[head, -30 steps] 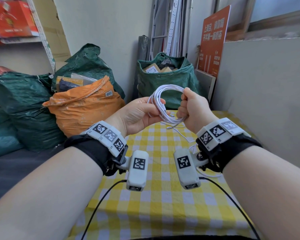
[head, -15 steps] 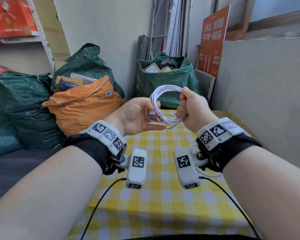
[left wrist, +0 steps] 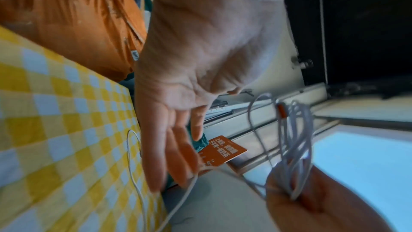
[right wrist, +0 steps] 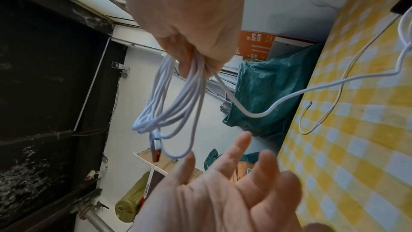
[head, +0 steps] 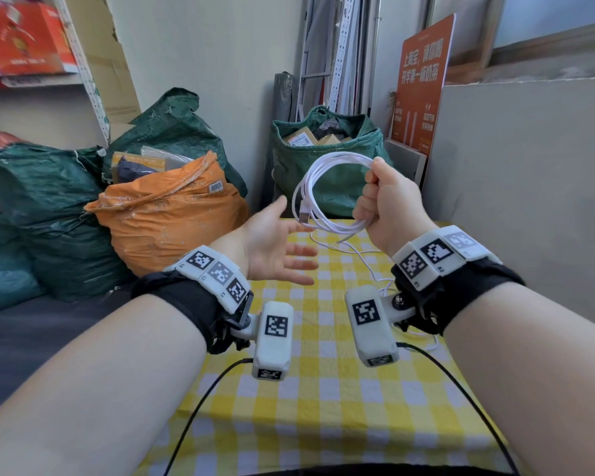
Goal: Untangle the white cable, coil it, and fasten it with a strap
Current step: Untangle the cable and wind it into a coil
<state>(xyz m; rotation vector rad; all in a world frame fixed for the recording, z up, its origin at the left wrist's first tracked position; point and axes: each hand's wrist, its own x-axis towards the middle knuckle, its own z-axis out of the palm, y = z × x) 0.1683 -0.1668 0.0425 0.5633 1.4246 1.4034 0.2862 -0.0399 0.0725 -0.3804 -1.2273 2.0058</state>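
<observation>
Head view gives me the clearest read: my right hand [head: 385, 204] is fisted round the white cable [head: 318, 176], gripping several stacked loops that stand up in the air above the far edge of the yellow checked tablecloth [head: 323, 424]. My left hand [head: 275, 249] is spread wide, palm turned toward the coil, fingers straight and holding nothing; it sits just beside the loops, and I cannot tell whether the fingertips graze them. A USB plug [head: 304, 214] hangs at the coil's left side. An uncoiled tail [head: 364, 250] drops from my fist onto the cloth and runs behind my right wrist, where its end is hidden from me. In the right wrist picture that tail [right wrist: 334, 84] snakes over the cloth and is cut off at the frame edge. In the left wrist picture the coil [left wrist: 294, 147] is smeared by blur, so I cannot count the loops. Behind the table sit an orange sack [head: 172, 214] and green bags [head: 327, 156].
</observation>
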